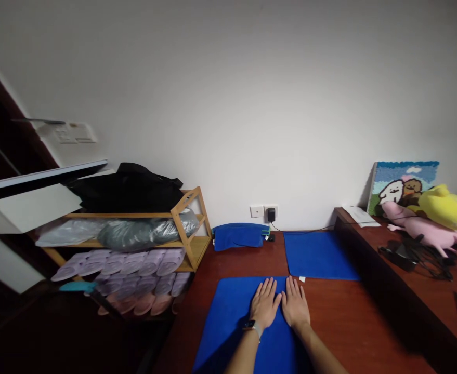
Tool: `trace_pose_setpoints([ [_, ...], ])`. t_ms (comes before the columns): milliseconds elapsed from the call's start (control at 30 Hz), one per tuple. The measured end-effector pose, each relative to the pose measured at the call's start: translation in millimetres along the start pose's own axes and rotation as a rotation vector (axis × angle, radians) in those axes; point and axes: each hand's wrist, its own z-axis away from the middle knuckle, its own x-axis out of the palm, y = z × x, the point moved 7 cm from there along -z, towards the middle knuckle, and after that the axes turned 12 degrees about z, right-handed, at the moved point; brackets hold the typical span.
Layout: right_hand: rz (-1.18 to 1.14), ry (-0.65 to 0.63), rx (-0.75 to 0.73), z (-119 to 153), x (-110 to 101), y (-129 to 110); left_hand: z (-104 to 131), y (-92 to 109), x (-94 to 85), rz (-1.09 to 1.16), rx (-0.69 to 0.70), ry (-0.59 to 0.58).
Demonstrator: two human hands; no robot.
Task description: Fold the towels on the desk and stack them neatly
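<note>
A blue cloth (228,317) lies spread flat on the reddish-brown wooden table (341,311). Both palms press down on it: my left hand (265,306), with a watch (253,326) at the wrist, and my right hand (295,304) close beside it at the cloth's right side. Their fingers are stretched out and point away from me, with nothing held. A small white tag (302,279) shows just past the right fingertips. Farther back, a second blue cloth (320,254) lies flat, and a folded blue cloth (238,237) rests against the wall.
A black plug adapter (271,214) sits in the wall socket, its cable running right. On the left stands a wooden rack (195,244) with slippers (171,261) and a black bag (130,189). A raised surface at right holds plush toys (450,208), a picture (402,182) and tangled cables (423,259).
</note>
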Motion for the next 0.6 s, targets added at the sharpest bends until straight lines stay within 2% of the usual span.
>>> trace_pose_setpoints([
  [100, 0.003, 0.004, 0.012, -0.3, 1.1, 0.5, 6.5, -38.7, -10.8, -0.026, -0.088, 0.041],
  [267, 0.004, 0.007, 0.017, 1.6, 0.6, 0.4, 50.6, -135.3, -61.8, -0.104, -0.279, 0.153],
  [367, 0.021, 0.005, 0.016, 2.3, 1.5, 0.4, 75.5, -176.1, -80.7, -0.146, -0.354, 0.2],
  [467, 0.044, 0.002, 0.02, 2.2, 3.5, 0.6, 87.0, -190.6, -83.6, -0.156, -0.367, 0.229],
  [600, 0.058, 0.004, 0.021, 1.8, 4.8, 0.7, 88.0, -190.5, -81.6, -0.14, -0.368, 0.232],
])
